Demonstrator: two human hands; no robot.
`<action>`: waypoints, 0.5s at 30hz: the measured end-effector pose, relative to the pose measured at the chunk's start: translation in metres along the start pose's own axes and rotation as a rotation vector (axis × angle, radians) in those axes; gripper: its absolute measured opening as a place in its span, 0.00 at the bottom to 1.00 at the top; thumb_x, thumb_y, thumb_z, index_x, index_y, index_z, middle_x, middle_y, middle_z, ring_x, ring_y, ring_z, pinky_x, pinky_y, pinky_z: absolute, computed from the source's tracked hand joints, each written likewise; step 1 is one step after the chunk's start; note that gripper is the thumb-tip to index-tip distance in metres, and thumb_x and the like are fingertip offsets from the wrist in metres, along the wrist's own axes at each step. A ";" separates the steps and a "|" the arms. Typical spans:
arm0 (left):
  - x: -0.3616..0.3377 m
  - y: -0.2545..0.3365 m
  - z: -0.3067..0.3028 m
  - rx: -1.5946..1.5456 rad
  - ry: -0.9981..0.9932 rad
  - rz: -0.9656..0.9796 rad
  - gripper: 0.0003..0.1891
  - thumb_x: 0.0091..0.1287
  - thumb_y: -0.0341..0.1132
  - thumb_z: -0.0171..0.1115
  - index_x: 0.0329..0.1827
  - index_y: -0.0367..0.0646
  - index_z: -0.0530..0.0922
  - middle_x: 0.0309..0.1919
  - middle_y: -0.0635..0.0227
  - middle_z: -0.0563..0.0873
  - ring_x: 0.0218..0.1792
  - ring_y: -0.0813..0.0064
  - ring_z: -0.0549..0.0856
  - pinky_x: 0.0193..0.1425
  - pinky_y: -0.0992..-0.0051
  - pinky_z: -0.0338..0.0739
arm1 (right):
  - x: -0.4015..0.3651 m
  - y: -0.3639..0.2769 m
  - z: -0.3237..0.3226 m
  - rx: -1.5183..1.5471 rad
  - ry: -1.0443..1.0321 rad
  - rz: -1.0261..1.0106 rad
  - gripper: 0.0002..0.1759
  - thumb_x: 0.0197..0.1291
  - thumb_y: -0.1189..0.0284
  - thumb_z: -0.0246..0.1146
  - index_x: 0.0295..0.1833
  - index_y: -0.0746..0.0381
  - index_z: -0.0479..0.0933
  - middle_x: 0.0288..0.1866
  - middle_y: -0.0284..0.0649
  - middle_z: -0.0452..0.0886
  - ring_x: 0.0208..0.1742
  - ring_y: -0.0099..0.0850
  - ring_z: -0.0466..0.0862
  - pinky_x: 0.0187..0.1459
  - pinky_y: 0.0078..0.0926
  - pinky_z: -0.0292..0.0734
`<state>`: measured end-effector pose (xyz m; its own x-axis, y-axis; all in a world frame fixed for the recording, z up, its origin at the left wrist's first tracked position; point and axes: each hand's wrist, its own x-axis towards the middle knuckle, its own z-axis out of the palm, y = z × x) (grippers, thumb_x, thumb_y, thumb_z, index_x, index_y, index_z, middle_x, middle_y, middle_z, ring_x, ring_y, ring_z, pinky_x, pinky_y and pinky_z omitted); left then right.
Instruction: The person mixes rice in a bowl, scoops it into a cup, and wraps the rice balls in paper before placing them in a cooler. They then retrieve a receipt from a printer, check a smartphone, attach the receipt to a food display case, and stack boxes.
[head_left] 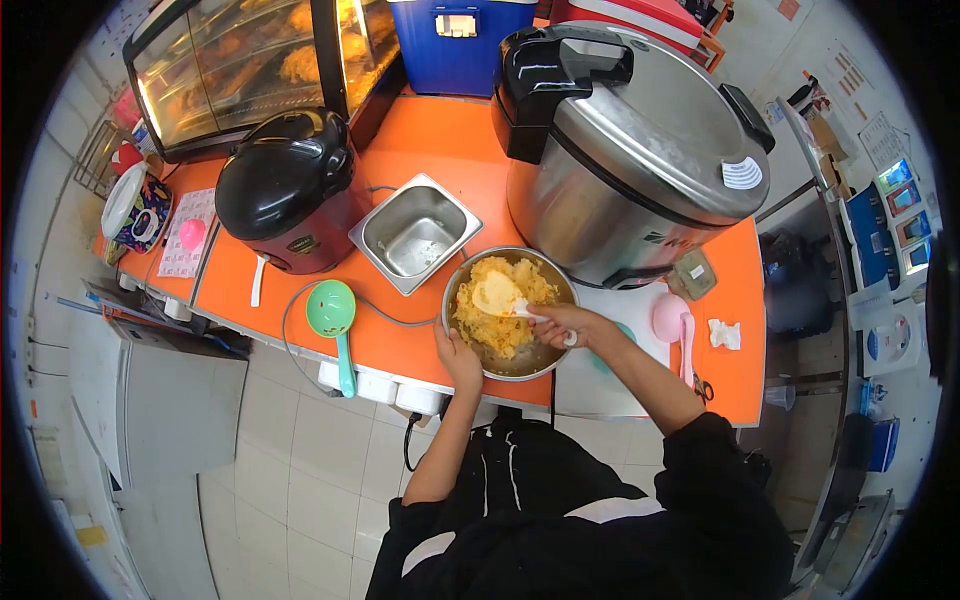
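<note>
A round metal bowl (467,360) stands at the front edge of the orange counter with yellow-orange rice (530,281) in it. My right hand (562,326) is closed round the handle of a pale rice paddle (497,294), whose flat head lies on the rice. At the bowl's left side, my left hand (458,357) grips the rim, with part of its fingers hidden by the bowl. Just behind and left of the bowl sits an empty rectangular metal pan (413,236).
A large steel cooker (640,150) stands behind right, a smaller black and red cooker (290,190) to the left. Near the front edge lie a green ladle (331,309) and a pink ladle (669,318). A lit food display case (250,70) is at the back left.
</note>
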<state>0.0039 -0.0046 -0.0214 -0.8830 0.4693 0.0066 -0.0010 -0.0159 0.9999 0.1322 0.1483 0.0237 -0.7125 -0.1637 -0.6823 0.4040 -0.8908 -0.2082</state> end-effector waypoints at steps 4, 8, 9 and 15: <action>0.000 -0.003 0.001 -0.023 0.011 -0.033 0.17 0.67 0.26 0.35 0.58 0.32 0.61 0.49 0.57 0.72 0.50 0.71 0.73 0.55 0.73 0.66 | -0.020 -0.015 0.018 -0.410 0.189 -0.084 0.19 0.63 0.57 0.49 0.33 0.64 0.67 0.13 0.26 0.59 0.12 0.15 0.58 0.08 0.14 0.52; -0.002 0.001 0.001 -0.050 0.008 -0.066 0.17 0.67 0.27 0.35 0.57 0.32 0.61 0.49 0.57 0.72 0.50 0.71 0.73 0.55 0.73 0.65 | -0.034 0.006 0.069 -1.663 0.869 -0.567 0.23 0.61 0.55 0.48 0.36 0.68 0.70 0.19 0.42 0.75 0.20 0.36 0.76 0.22 0.33 0.72; -0.002 0.004 0.002 -0.042 0.025 -0.048 0.17 0.67 0.27 0.36 0.58 0.31 0.61 0.50 0.54 0.72 0.51 0.66 0.72 0.56 0.72 0.65 | -0.032 0.015 0.082 -1.793 1.181 -0.570 0.24 0.61 0.55 0.48 0.36 0.68 0.72 0.23 0.48 0.78 0.26 0.43 0.80 0.28 0.38 0.75; -0.005 0.013 0.006 0.050 0.087 -0.036 0.17 0.67 0.27 0.36 0.57 0.30 0.62 0.51 0.51 0.71 0.52 0.60 0.72 0.56 0.69 0.64 | -0.005 0.072 0.059 -1.822 1.150 -0.511 0.24 0.60 0.55 0.48 0.29 0.65 0.77 0.26 0.48 0.79 0.29 0.43 0.81 0.30 0.38 0.77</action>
<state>0.0112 -0.0018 -0.0086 -0.9204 0.3900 -0.0288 -0.0122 0.0450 0.9989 0.1303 0.0599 0.0536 -0.6314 0.7414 -0.2272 0.7749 0.5925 -0.2201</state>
